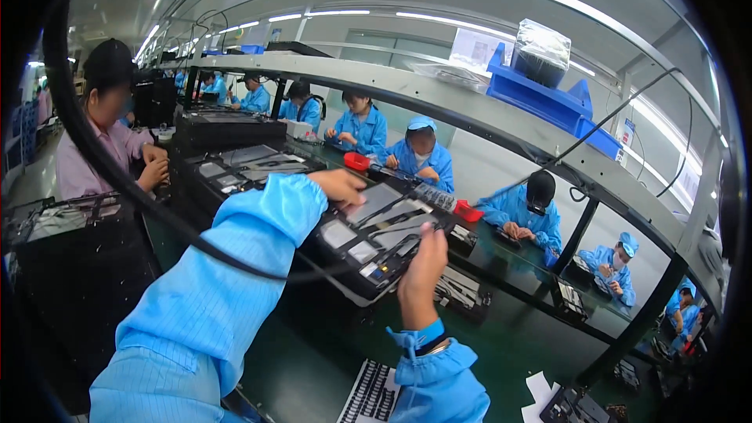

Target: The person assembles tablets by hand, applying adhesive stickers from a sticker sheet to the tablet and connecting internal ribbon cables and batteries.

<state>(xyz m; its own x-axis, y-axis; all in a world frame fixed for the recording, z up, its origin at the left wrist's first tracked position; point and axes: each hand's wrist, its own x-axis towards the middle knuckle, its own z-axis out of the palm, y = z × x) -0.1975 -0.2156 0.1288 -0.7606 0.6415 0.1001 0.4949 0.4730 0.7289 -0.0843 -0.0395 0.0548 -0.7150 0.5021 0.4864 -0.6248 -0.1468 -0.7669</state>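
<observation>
- Both hands are on the black tray (354,293), and that's my landmark; the right hand (423,272) clasps its right side, thumb up along the rim; the left hand (342,187) grips its far-left edge, fingers curled there.
- The tray sits tilted between the two palms, above the green bench (313,352); flat grey panels (339,233) and thin dark strips lie across its face.
- I'd judge it stiff and moderately heavy for its width, awkward more than massive; the panels look smooth and likely to slide if the tilt grows, and the strips look easy to bend; I'd want hold of opposite rims, palms low, thumbs off the parts.
- Just outward, a stack of loaded trays (243,168) stands beyond the tray's left end; a smaller parts tray (462,294) rests to its right; a sheet of small black pieces (372,395) lies on its near side; one red bin (356,160) sits beyond it.
- Now what I can't get from here: the tray's underside and the right fingertips are hidden; the left sleeve (211,282) covers ground on the tray's near-left; a dark cable (157,207) cuts across that sleeve; the small parts are too fine to name; the sheet is cut off below.
</observation>
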